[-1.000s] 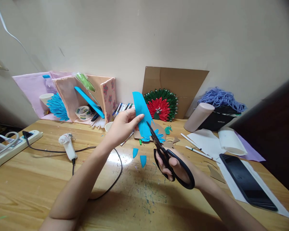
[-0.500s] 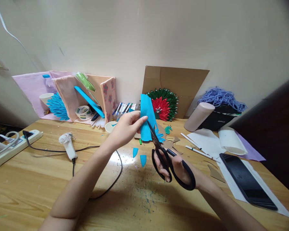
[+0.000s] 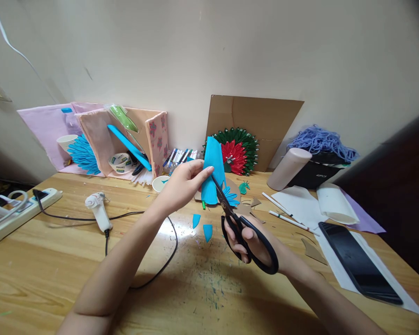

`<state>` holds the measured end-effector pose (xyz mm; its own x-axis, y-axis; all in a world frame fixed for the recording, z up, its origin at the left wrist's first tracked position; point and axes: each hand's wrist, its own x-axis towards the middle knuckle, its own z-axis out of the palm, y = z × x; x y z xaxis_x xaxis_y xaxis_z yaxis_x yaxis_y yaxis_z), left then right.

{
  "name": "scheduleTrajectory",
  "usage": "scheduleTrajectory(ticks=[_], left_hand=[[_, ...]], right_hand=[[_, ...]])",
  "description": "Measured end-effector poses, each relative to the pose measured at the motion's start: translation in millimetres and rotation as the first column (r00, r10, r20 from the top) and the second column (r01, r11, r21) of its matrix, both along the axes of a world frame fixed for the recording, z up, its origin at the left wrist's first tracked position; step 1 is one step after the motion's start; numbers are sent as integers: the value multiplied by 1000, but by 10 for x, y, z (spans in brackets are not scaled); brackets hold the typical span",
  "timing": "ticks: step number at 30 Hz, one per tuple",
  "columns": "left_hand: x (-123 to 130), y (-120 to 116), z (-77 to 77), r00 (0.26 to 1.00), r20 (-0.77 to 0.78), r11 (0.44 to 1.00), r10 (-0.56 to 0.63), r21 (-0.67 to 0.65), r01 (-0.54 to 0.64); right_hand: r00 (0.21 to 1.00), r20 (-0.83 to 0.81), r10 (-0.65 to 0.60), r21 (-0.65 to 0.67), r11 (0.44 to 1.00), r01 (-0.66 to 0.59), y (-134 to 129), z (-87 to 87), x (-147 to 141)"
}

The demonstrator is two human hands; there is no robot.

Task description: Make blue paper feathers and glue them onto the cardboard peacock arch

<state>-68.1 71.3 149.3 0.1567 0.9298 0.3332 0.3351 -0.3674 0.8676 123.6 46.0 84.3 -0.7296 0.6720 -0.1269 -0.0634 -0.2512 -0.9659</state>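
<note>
Between its thumb and fingers, my left hand [image 3: 186,184] pinches a folded sheet of blue crepe paper [image 3: 213,156], held up over the table. My right hand [image 3: 253,242] grips large black-handled scissors [image 3: 242,230], thumb through one loop and fingers through the other. The blades point up and left and lie across the paper, their tips near my left thumb. Below them on the table are two small blue paper pieces [image 3: 207,232]. Behind the scissors, blue cut petals [image 3: 231,197] rest on a round cardboard piece [image 3: 233,187].
A white glue gun [image 3: 99,211] with a black cord lies left, near a power strip [image 3: 24,209]. Behind stand fabric-covered boxes [image 3: 122,139], markers [image 3: 181,157], a red and green paper flower [image 3: 234,156] and a cardboard sheet [image 3: 258,111]. At right is a phone [image 3: 359,260] on white paper.
The blue paper has tilted slightly, its lower end shifting left. The scissor handles have drawn a little closer together, and my right hand has moved slightly left. My left hand stays nearly still.
</note>
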Motion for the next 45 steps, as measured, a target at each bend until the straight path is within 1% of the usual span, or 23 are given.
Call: scheduleTrajectory(ticks=[2,4,6,8,11,14,17,19,21,24,28,34,39,42,45], left_hand=[[9,-8,1,997,75,999,-29,-28,31],[14,-23,-3,982,173,991,-80,-89,97],[10,-37,-13,968,232,978,-96,-157,135],[-2,-42,-24,970,233,974,-66,-197,114],[-10,-39,-22,972,231,975,-36,-206,85],[6,-48,14,969,245,977,-19,-202,70],[26,-70,56,963,266,980,42,-198,12],[29,-84,74,959,276,978,64,-208,-6],[25,-95,85,959,278,975,55,-224,9],[14,-108,99,960,280,967,8,-248,64],[-5,-119,120,967,256,957,-12,-278,86],[-70,-113,144,981,192,974,30,-227,15],[-88,-119,161,979,196,978,51,-207,-10],[-86,-130,175,975,211,980,76,-196,-34],[-94,-137,183,972,216,981,96,-188,-55]], right_hand=[[1000,0,-10,23,1000,10,14,-6,1],[1000,7,-16,68,998,16,35,-20,13],[1000,16,-20,86,996,18,56,-30,31],[1000,21,-21,102,995,19,70,-28,47],[1000,24,-18,137,991,14,77,-14,60],[999,31,-28,173,985,23,74,-10,61],[999,32,-44,223,974,36,58,-21,57],[999,26,-41,264,964,33,42,-30,55],[999,17,-36,304,952,29,27,-38,54],[999,5,-37,335,942,34,21,-53,46],[999,-20,-36,308,951,40,42,-82,37],[1000,14,-12,286,958,7,48,-44,58],[1000,20,-14,183,983,11,37,35,55],[1000,22,13,129,992,-15,47,57,63],[998,56,20,176,984,-30,67,36,92]])
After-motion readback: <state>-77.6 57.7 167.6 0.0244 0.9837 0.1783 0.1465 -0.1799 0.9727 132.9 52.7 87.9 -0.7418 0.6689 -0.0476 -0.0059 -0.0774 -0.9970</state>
